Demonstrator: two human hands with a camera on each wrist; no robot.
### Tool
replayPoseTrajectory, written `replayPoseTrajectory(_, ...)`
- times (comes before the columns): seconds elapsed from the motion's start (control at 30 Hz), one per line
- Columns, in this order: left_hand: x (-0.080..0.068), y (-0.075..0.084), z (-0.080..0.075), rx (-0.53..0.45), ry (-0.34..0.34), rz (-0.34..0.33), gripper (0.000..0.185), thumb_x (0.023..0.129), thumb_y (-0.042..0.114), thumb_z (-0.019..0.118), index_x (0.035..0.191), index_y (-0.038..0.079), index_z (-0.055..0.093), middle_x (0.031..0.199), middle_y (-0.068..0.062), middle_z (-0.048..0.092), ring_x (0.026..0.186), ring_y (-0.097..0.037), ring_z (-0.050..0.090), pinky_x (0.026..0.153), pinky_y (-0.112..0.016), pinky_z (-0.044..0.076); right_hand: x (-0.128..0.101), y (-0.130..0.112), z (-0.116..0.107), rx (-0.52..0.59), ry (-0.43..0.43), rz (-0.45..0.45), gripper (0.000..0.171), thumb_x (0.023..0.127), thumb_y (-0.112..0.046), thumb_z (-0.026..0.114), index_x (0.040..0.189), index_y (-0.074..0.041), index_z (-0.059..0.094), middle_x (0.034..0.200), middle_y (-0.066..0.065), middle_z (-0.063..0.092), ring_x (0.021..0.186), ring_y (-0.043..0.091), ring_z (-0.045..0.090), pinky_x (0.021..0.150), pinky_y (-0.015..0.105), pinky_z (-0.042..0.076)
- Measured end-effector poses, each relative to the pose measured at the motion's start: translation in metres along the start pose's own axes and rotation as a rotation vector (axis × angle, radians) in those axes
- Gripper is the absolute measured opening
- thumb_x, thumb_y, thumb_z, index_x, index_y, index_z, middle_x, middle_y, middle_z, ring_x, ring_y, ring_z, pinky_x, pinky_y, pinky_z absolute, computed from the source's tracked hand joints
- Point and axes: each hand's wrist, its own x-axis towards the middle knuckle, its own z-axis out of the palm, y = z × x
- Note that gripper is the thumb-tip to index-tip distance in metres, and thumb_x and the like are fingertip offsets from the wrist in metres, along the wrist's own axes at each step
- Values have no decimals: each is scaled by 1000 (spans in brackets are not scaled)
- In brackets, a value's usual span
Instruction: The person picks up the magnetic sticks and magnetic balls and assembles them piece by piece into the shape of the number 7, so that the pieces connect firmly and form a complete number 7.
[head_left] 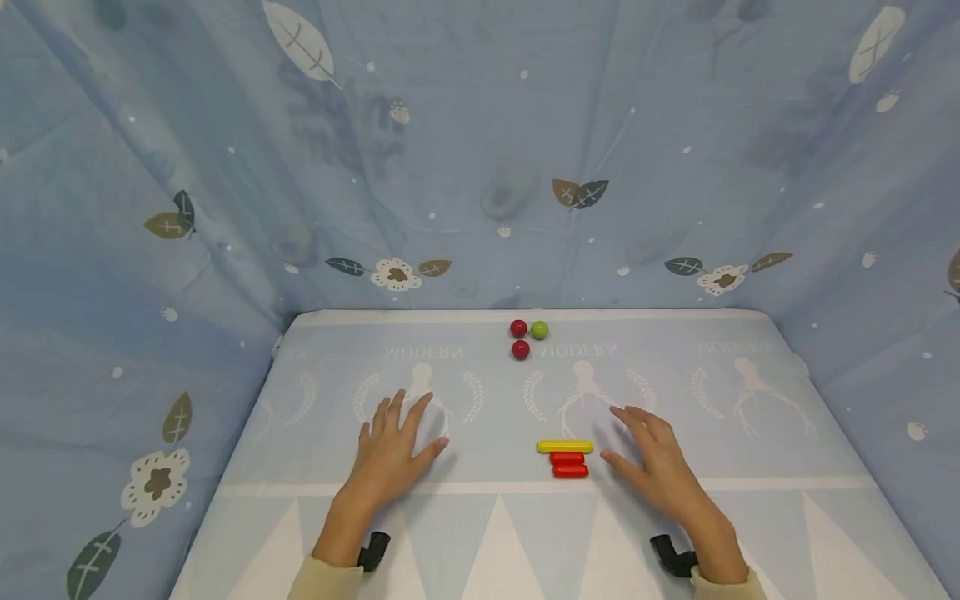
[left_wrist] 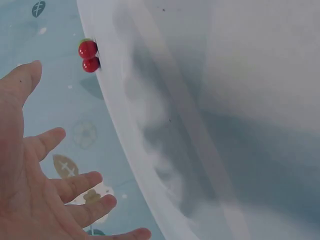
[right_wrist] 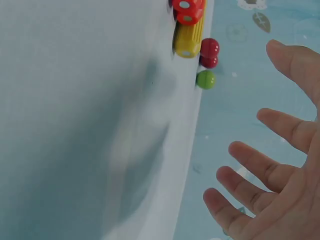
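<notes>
Table (head_left: 750,467) carries everything, draped in pale blue cloth. Left hand (head_left: 393,450) lies flat, fingers spread, holding nothing. Right hand (head_left: 656,467) hovers with fingers spread, empty, just beside the yellow stick (head_left: 565,447) and two red sticks (head_left: 568,465). Three balls (head_left: 527,337) sit near the far edge.

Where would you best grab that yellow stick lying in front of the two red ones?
Probably across its middle, pinched from above. The yellow stick lies flat on the table, long side running left to right, with its far side free; a red stick sits tight against its near side. The right hand, open beside it, is closest, so thumb and finger could straddle it there.
</notes>
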Motion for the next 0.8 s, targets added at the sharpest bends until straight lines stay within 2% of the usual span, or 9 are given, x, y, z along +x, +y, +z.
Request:
replayPoseTrajectory(0.23, 15, 7, 2, -75, -6, 21, 75, 96, 60, 56, 157, 27, 30, 158, -22, 25, 144, -45, 23, 104, -69, 26, -2, 0, 7, 109, -12, 37, 64, 87, -20, 80, 143, -10, 51, 133, 15, 49, 124, 37, 42, 95, 61, 39)
replayPoseTrajectory(0.43, 31, 16, 6, -131, 2, 31, 73, 96, 57, 59, 156, 25, 34, 156, -20, 30, 142, -41, 29, 102, -67, 32, -4, -1, 15, 159, -26, 38, 58, 87, -20, 81, 139, -11, 57, 125, 12, 55, 116, 29, 50, 93, 55, 42)
replayPoseTrajectory(0.67, 53, 28, 11, -237, -3, 31, 70, 97, 56, 58, 156, 25, 34, 153, -15, 36, 141, -36, 33, 103, -61, 35, -4, -3, 23, 229, -14, 37, 48, 86, -13, 81, 130, -15, 64, 118, 6, 61, 105, 23, 57, 86, 33, 47)
replayPoseTrajectory(0.8, 65, 33, 15, -298, -13, 31, 71, 97, 50, 61, 157, 24, 32, 152, -14, 38, 139, -34, 35, 106, -56, 36, -5, -3, 28, 286, -11, 36, 42, 85, -11, 81, 125, -15, 66, 117, 3, 62, 99, 23, 58, 82, 30, 48)
